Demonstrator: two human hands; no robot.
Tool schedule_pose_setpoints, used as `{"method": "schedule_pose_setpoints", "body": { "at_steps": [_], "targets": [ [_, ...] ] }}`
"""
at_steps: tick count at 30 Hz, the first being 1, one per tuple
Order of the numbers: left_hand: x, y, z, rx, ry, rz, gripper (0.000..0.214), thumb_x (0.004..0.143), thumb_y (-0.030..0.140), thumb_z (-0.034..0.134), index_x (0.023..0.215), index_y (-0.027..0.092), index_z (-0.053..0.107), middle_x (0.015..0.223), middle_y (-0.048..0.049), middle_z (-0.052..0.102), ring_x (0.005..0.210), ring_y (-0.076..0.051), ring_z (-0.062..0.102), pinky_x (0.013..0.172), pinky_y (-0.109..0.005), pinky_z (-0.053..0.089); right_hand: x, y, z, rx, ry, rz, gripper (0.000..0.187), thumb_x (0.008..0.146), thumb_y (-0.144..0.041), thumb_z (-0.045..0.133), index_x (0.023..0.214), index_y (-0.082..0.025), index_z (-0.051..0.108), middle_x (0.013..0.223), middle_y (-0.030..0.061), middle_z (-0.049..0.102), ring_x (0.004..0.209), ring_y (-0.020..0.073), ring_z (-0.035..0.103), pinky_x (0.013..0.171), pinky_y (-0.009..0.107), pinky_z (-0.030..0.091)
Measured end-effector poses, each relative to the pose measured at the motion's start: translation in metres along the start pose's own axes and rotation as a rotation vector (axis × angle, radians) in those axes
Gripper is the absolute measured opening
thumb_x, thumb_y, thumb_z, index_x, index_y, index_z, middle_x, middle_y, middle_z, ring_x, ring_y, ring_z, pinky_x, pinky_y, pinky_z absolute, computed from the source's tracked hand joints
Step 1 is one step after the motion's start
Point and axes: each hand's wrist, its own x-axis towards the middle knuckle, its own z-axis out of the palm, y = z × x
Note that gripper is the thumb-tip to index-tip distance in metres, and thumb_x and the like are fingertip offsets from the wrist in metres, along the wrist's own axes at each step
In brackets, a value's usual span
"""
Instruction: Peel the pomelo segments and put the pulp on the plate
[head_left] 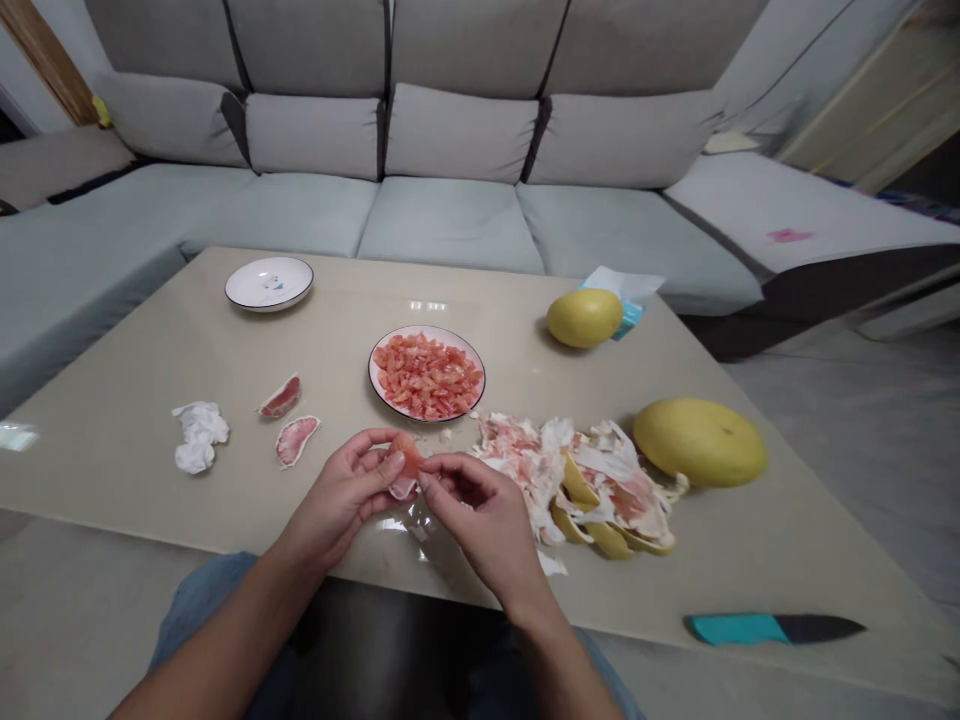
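My left hand holds a partly peeled pomelo segment between thumb and fingers, with its pink flesh showing. Pinched at the right side of that segment is my right hand; whether it grips flesh or a bit of skin is too small to tell. Just beyond my hands stands a plate heaped with pink pomelo pieces. Two more segments, one farther back and one nearer, lie left of my hands. A pile of peel and membranes spreads to the right.
A whole pomelo lies right of the peel; another rests by a tissue pack. The turquoise-handled knife is near the front right edge. Crumpled tissue and a white plate are on the left. A sofa stands behind.
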Motion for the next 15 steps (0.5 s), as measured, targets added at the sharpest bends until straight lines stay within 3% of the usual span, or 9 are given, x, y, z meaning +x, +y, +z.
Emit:
{"method": "schedule_pose_setpoints", "body": {
  "at_steps": [4, 15],
  "targets": [
    [-0.0001, 0.001, 0.0018, 0.017, -0.001, 0.007, 0.032, 0.077, 0.021, 0.074, 0.105, 0.015, 0.059, 0.086, -0.0035, 0.067, 0.072, -0.01, 0.063, 0.074, -0.024, 0.053, 0.0003, 0.0015, 0.0007, -0.076, 0.009, -0.061, 0.01, 0.076, -0.024, 0.065, 0.078, -0.018, 0.073, 0.066, 0.0005, 0.062, 0.055, 0.0113, 0.049, 0.051, 0.022, 0.038],
    [0.0013, -0.0006, -0.0022, -0.039, -0.013, -0.008, 0.027, 0.08, 0.022, 0.072, 0.103, 0.015, 0.06, 0.081, -0.0017, 0.063, 0.065, -0.008, 0.058, 0.07, -0.023, 0.052, 0.003, 0.0003, -0.0023, 0.061, -0.037, 0.076, 0.013, 0.075, -0.029, 0.066, 0.077, -0.017, 0.069, 0.063, 0.0004, 0.06, 0.055, 0.0123, 0.051, 0.05, 0.022, 0.038]
  ]
}}
